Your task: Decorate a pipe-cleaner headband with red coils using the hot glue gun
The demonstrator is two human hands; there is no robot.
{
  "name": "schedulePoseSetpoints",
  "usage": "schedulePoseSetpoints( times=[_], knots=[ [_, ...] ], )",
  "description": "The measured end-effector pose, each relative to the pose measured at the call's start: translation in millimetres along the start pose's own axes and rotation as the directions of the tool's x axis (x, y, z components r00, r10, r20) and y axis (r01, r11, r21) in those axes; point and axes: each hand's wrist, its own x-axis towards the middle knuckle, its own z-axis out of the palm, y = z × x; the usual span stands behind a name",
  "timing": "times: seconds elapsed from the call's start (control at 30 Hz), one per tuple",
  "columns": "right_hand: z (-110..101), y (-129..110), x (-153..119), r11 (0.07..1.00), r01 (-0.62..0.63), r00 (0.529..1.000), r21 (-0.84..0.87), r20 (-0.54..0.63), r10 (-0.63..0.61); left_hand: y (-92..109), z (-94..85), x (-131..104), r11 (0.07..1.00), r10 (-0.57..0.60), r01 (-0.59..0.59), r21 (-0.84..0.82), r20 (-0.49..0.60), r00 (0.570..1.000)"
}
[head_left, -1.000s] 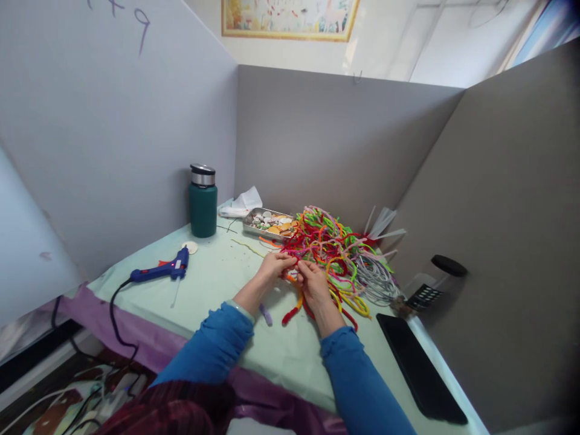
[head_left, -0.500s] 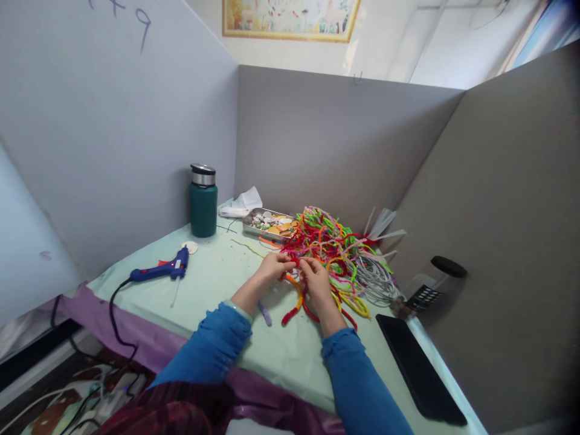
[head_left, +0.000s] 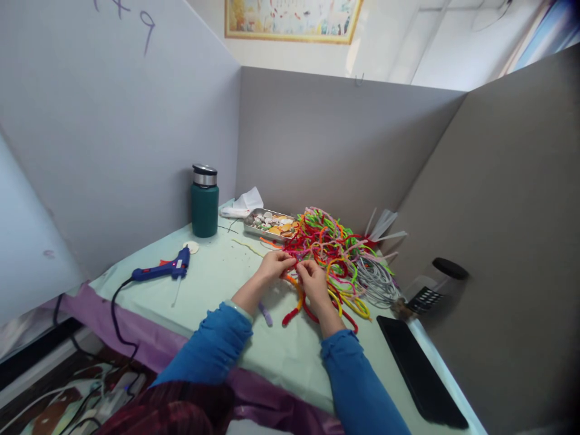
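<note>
Over the table's middle, my left hand (head_left: 274, 266) pinches a red pipe cleaner (head_left: 295, 263) between thumb and fingertips. Fingertips of my right hand (head_left: 313, 281) close on the same red piece, close beside the left; most of it is hidden by the fingers. Just below the hands lies an orange-yellow pipe cleaner (head_left: 299, 296) with a red end (head_left: 289, 317). A short purple piece (head_left: 266, 315) rests near my left wrist. Behind my hands spreads a tangled pile of coloured pipe cleaners (head_left: 333, 237), with yellow loops (head_left: 356, 307) to the right.
A blue glue gun (head_left: 163, 270) with a cord lies at left, near a green bottle (head_left: 205, 208). A metal tray (head_left: 267, 234) of small pieces stands at the back. Grey coils (head_left: 376, 281), a clear black-lidded container (head_left: 448, 268) and a black flat object (head_left: 419, 368) are at right.
My right hand's fingers have shifted slightly left, nearer the left hand, and less of the red pipe cleaner shows between them. The view has moved a little; the other things stay put.
</note>
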Motion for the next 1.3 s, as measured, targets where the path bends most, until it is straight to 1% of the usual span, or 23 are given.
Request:
schedulePoseSetpoints(
  times=[0.07, 0.13, 0.23, 0.33, 0.4, 0.53, 0.6, 0.67, 0.73, 0.83, 0.9, 0.97, 1.17, 1.23, 1.3],
  knots=[
    [2, -1, -1, 0.999, -0.024, 1.0, 0.041, 0.012, 0.024, 2, 1.6, -2, 0.997, -0.028, 0.026, -0.078, -0.019, 0.999],
    [3, -2, -1, 0.989, -0.087, 0.996, 0.116, 0.036, 0.084, 2, 3.4, -3, 0.992, -0.038, 0.031, -0.124, -0.053, 0.998],
    [4, -2, -2, 0.96, -0.174, 0.984, 0.22, 0.065, 0.163, 1, 4.9, -2, 0.99, -0.043, 0.033, -0.136, -0.07, 0.997],
    [4, -1, -2, 0.94, -0.199, 0.98, 0.277, 0.072, 0.186, -1, 4.1, -1, 0.992, -0.039, 0.032, -0.118, -0.062, 0.997],
    [4, 0, -1, 0.944, -0.192, 0.981, 0.267, 0.057, 0.184, -2, 3.2, 1, 0.997, -0.025, 0.019, -0.075, -0.075, 0.997],
    [5, 6, 0, 0.98, -0.14, 0.99, 0.143, 0.004, 0.14, -6, 2.9, 4, 0.998, 0.013, -0.004, 0.067, -0.132, 0.991],
    [5, 8, 1, 0.989, -0.11, 0.994, 0.099, -0.006, 0.111, -7, 2.9, 4, 0.995, 0.023, -0.009, 0.097, -0.146, 0.989],
    [5, 9, 1, 0.99, -0.097, 0.995, 0.099, -0.017, 0.099, -7, 2.6, 4, 0.996, 0.023, -0.013, 0.087, -0.114, 0.993],
    [4, 9, 2, 0.986, -0.104, 0.993, 0.132, -0.037, 0.109, -6, 2.1, 3, 0.999, -0.001, 0.004, 0.043, -0.052, 0.999],
    [2, 7, 3, 0.962, -0.141, 0.985, 0.233, -0.06, 0.159, -3, 2.6, 0, 0.998, -0.041, 0.042, -0.047, 0.028, 0.999],
    [1, 6, 3, 0.943, -0.159, 0.981, 0.293, -0.064, 0.185, -3, 4.1, -2, 0.996, -0.046, 0.049, -0.074, 0.047, 0.998],
    [1, 6, 3, 0.941, -0.163, 0.98, 0.298, -0.063, 0.19, -3, 5.4, -2, 0.997, -0.04, 0.043, -0.071, 0.046, 0.998],
    [4, 5, 1, 0.979, -0.109, 0.992, 0.172, -0.045, 0.118, -3, 2.9, 1, 0.988, -0.026, 0.022, -0.155, -0.023, 0.999],
    [4, 5, 0, 0.978, -0.116, 0.991, 0.175, -0.039, 0.125, -2, 1.6, 1, 0.99, -0.027, 0.022, -0.139, -0.036, 0.999],
    [4, 4, 1, 0.974, -0.123, 0.99, 0.189, -0.04, 0.133, -2, 1.1, 2, 0.996, -0.03, 0.028, -0.088, -0.023, 0.999]
  ],
)
